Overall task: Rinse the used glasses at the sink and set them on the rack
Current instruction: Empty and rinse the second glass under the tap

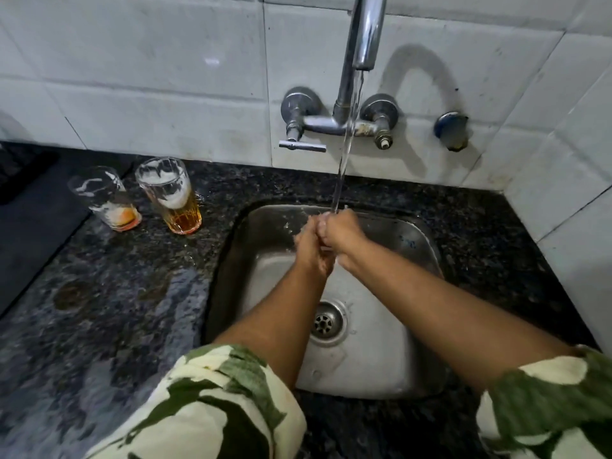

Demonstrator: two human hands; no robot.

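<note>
Two used glasses stand on the dark granite counter left of the sink. The left glass (105,200) holds a little orange residue and foam. The taller glass (170,197) has amber liquid at the bottom and foam above it. My left hand (310,248) and my right hand (339,230) are clasped together over the steel sink (265,236), right under the running water stream (344,154). No glass shows between them. Their fingers are closed around each other.
The chrome tap (364,34) comes out of the white tiled wall, with a lever handle (302,146) at its left. The drain (326,323) lies in the sink below my arms. The wet counter (116,303) spreads to the left, with a dark mat (29,210) beyond it.
</note>
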